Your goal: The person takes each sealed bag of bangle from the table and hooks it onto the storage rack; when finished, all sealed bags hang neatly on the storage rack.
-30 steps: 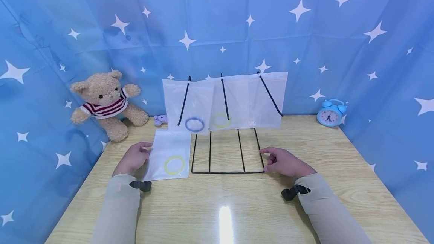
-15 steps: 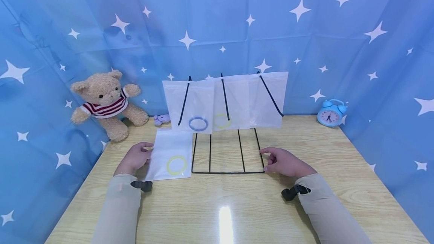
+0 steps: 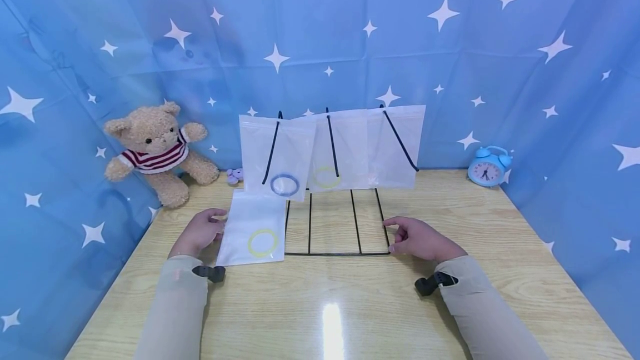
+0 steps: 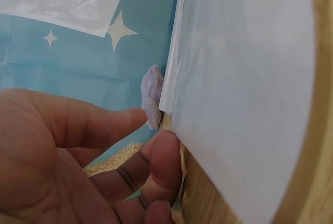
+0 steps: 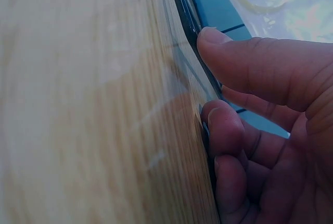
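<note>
A white zip bag (image 3: 245, 210) with a yellow ring (image 3: 250, 244) in its lower part lies left of a black wire rack (image 3: 334, 254). At the bag's left edge is my left hand (image 3: 201, 232), fingers loosely bent; in the left wrist view its fingertips (image 4: 165, 153) sit right at the edge of the bag (image 4: 244, 78). My right hand (image 3: 422, 239) holds the rack base's right side near the front corner, thumb and curled fingers against the wire (image 5: 182, 13) in the right wrist view. Bags hang on the rack's hooks: a left bag (image 3: 295, 151) with a blue ring, a middle bag (image 3: 350, 149), a right bag (image 3: 402, 126).
A teddy bear (image 3: 150, 143) sits at the table's back left, with a small purple toy (image 3: 233, 176) beside the hanging bags. A blue alarm clock (image 3: 487, 168) stands at the back right. Starry blue curtains (image 3: 320, 26) close off the back and sides of the wooden table (image 3: 370, 304).
The lying bag has slid slightly right, up to the rack's left side, with my left hand shifting a little too. The left hanging bag sways. My right hand has stayed still.
</note>
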`<state>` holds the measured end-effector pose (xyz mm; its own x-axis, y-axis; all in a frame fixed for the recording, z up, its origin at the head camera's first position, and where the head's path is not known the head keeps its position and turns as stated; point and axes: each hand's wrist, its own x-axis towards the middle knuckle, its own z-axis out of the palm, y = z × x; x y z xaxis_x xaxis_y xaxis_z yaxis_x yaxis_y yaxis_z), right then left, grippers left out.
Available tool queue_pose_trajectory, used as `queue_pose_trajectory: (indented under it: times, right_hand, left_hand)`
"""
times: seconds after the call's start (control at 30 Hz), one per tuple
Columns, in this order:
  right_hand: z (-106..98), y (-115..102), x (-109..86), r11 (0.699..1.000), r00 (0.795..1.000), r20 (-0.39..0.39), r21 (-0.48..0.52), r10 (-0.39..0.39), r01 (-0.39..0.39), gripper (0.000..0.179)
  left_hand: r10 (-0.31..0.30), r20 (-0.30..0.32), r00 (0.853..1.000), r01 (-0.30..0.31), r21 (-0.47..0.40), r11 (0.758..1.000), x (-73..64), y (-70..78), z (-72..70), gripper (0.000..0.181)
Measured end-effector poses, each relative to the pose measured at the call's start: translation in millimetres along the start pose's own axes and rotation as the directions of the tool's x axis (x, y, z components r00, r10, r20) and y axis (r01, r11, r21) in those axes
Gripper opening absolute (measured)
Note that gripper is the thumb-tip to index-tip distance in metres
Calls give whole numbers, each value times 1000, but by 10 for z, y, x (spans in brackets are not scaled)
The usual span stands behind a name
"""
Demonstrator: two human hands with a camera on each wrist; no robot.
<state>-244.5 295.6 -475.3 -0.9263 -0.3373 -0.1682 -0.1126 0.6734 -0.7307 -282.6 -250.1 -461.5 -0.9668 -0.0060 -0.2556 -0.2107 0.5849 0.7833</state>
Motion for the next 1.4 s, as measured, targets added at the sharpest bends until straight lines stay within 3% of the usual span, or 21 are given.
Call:
queue_pose_trajectory:
  times: [0.77,1.0,1.4]
  right_hand:
    - [3,-24,-13,1000,1000,1,1,-8,8,66]
    - [-1,-25,-9,1000,1000,2,3,3,-3,66]
    - [-1,-29,-12,1000,1000,3,13,15,-15,67]
  left_hand:
    - [2,20,1000,-3,27,1000,-8,-8,-25,49]
    - [-5,65,998,-2,102,995,14,-13,15,61]
    - [-65,82,995,50,176,983,21,41,88,76]
